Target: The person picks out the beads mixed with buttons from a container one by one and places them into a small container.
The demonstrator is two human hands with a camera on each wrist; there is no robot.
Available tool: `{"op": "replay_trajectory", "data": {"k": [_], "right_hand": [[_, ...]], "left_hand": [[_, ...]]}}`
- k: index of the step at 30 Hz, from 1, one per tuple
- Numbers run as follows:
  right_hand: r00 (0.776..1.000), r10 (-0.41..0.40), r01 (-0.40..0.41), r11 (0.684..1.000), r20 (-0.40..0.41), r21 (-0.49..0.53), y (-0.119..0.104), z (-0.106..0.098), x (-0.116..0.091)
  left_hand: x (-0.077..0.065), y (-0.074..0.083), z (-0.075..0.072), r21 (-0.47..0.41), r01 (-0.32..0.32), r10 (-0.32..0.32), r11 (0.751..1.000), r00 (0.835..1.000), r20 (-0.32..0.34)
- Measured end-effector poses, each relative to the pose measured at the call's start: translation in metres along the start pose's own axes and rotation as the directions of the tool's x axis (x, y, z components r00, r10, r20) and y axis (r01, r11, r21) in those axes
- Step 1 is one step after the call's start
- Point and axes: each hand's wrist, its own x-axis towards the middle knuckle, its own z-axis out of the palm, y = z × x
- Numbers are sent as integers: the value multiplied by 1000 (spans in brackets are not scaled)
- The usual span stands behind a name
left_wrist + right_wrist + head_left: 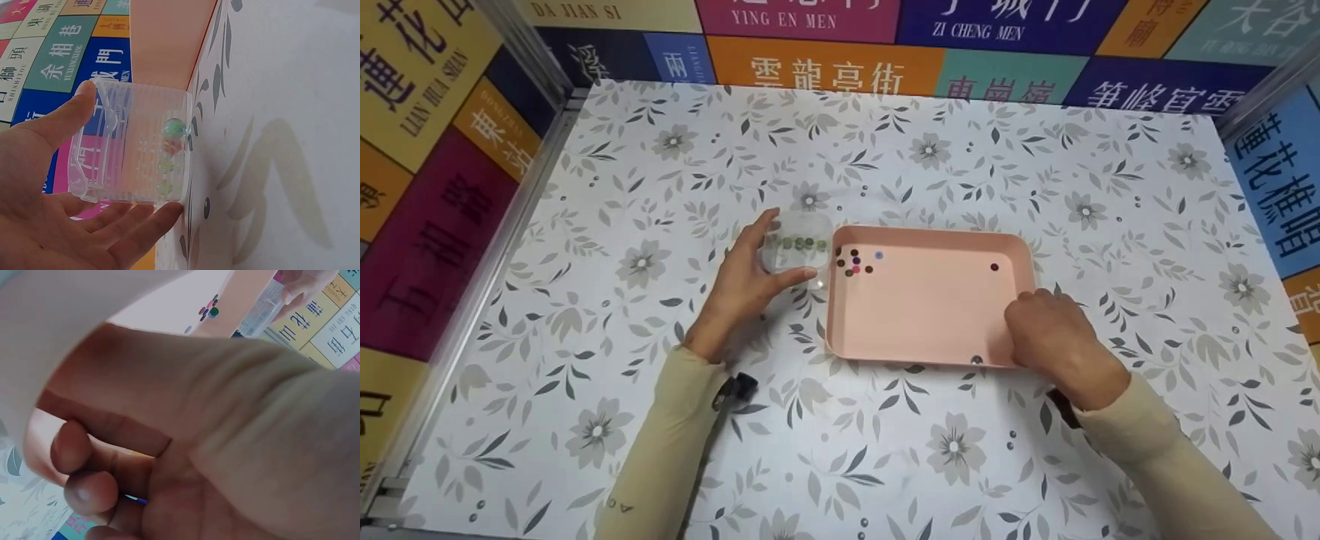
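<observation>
My left hand (735,285) holds a small clear plastic box (791,259) at the left side of a shallow pink tray (922,311), thumb on one side and fingers on the other. Round green and reddish marbles (173,128) sit along the bottom of the box in the left wrist view. At the tray's right end, my right hand (1054,341) grips the rim with curled fingers. Several small dark, pink and blue beads (856,262) cluster at the tray's upper left. One dark bead (994,267) lies toward the upper right, and a greyish one (976,360) by the near wall.
The tray stands on a table (840,450) covered in white cloth with grey flowers and leaves. Panels with coloured lettering (825,71) rise behind the table and at both sides. A black strap piece (742,386) shows at the left wrist.
</observation>
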Motion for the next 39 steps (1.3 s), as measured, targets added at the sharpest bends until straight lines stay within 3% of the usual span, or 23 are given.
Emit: {"op": "replay_trajectory", "data": {"k": [9, 14, 20, 23, 31, 39], "right_hand": [[999, 18, -13, 986, -27, 168, 3, -7, 2], [994, 0, 23, 979, -112, 201, 2, -6, 5], [944, -55, 124, 973, -326, 196, 1, -1, 12], [922, -72, 157, 968, -380, 197, 0, 1, 14], [890, -79, 198, 954, -450, 224, -2, 1, 18], [902, -63, 198, 939, -426, 281, -4, -3, 25]], "left_hand": [[2, -1, 1, 7, 7, -7, 1000, 1000, -5], [2, 2, 1, 19, 8, -8, 1000, 1000, -4], [2, 4, 0, 27, 10, -10, 1000, 1000, -5], [1, 4, 0, 19, 15, -15, 1000, 1000, -2], [3, 5, 0, 16, -11, 11, 1000, 1000, -11], [3, 3, -1, 1, 0, 0, 1000, 1000, -11]]}}
